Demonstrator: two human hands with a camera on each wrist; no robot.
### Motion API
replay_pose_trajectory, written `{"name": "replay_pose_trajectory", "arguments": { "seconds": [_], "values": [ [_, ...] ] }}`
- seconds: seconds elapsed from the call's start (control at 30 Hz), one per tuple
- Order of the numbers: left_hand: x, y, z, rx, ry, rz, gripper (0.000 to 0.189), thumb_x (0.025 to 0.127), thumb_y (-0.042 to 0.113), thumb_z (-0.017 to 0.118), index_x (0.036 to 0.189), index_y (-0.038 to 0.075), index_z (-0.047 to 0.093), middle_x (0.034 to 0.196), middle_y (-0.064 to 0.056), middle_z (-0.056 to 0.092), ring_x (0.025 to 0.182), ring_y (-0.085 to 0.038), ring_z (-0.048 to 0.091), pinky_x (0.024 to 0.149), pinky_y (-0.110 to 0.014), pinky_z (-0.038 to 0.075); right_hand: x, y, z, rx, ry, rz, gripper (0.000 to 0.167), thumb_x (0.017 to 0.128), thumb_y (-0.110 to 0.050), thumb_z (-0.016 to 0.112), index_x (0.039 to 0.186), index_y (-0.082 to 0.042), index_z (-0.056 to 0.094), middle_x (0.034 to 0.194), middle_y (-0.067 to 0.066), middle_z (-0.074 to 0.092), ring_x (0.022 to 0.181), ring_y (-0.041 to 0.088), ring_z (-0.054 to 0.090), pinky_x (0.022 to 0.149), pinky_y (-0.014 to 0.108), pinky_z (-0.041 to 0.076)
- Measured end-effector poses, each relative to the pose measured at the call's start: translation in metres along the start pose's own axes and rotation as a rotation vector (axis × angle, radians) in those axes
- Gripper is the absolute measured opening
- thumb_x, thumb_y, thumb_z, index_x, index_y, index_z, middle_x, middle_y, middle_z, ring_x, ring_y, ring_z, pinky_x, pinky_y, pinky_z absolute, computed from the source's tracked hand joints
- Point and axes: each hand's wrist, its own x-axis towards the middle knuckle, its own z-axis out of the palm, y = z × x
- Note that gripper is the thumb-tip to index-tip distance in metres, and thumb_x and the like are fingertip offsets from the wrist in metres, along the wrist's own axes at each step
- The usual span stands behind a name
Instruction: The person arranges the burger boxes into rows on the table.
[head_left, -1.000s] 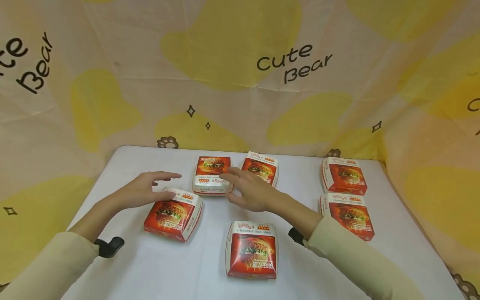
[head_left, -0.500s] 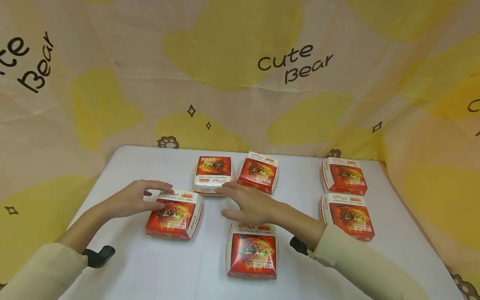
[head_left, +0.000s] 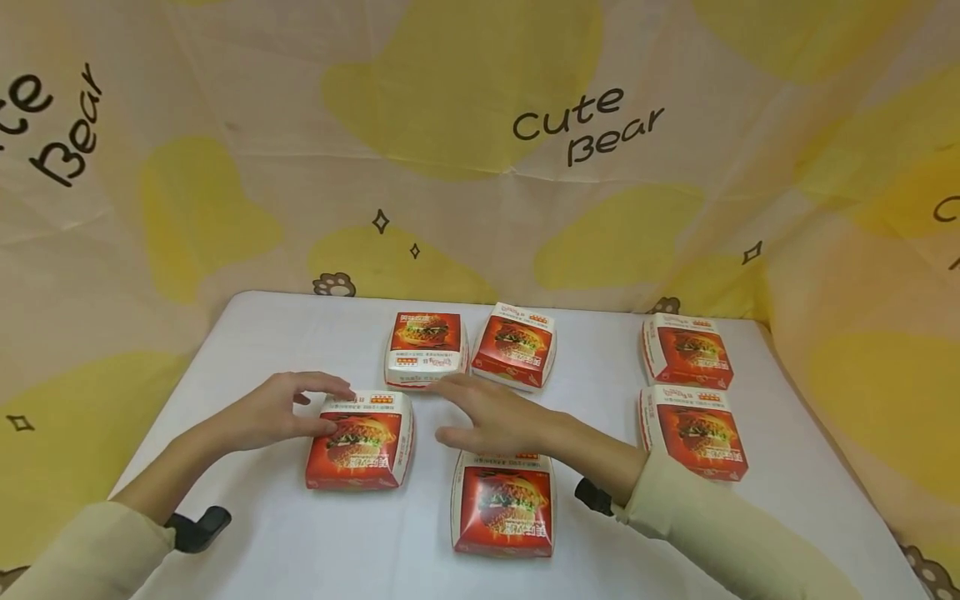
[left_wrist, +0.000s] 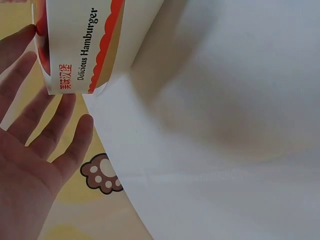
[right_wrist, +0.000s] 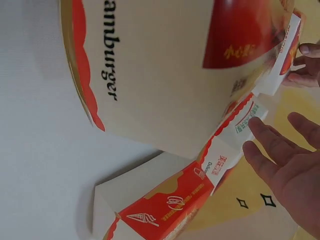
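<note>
My left hand (head_left: 258, 412) is at the far left corner of a red-and-white hamburger box (head_left: 360, 442). Its thumb lies over the top edge and its fingertips touch the back edge. In the left wrist view, the fingers of the left hand (left_wrist: 37, 125) are spread loosely beside the printed side of that hamburger box (left_wrist: 75, 50). My right hand (head_left: 498, 417) holds nothing, with relaxed fingers, above the back edge of the front middle hamburger box (head_left: 502, 508). Its fingertips come close to the back hamburger box (head_left: 425, 342); whether they touch it I cannot tell.
Right of the back box stands another hamburger box (head_left: 513, 346), slightly turned. Two more, a rear hamburger box (head_left: 686, 350) and a nearer hamburger box (head_left: 693, 433), stand along the right side. The white table (head_left: 300, 333) meets a patterned cloth (head_left: 450, 150) behind.
The left box has turned to sit squarer to me and shifted slightly right and nearer, left hand on it. My right hand has drawn back towards me, uncovering the two back boxes.
</note>
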Motion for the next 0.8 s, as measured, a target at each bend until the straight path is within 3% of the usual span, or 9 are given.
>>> {"name": "replay_pose_trajectory", "arguments": {
  "seconds": [0.33, 0.8],
  "values": [
    [0.005, 0.010, 0.012, -0.030, -0.009, 0.035, 0.041, 0.083, 0.031, 0.081, 0.120, 0.018, 0.070, 0.123, -0.003, 0.066, 0.117, -0.031, 0.056, 0.089, -0.052, 0.052, -0.001, -0.004, 0.008, 0.020, -0.148, -0.035, 0.054, 0.099, -0.038, 0.058, 0.149, -0.022, 0.047, 0.153, 0.001, 0.044, 0.140, 0.020, 0.041, 0.109, 0.042, 0.042],
    [0.010, 0.023, 0.024, 0.004, 0.002, 0.016, 0.047, 0.083, 0.032, 0.081, 0.123, 0.013, 0.068, 0.122, -0.003, 0.066, 0.115, -0.028, 0.058, 0.089, -0.047, 0.053, -0.004, -0.008, 0.009, -0.028, -0.216, -0.092, 0.048, 0.099, -0.034, 0.058, 0.146, -0.024, 0.052, 0.150, 0.004, 0.048, 0.139, 0.022, 0.043, 0.109, 0.043, 0.041]
  ]
}}
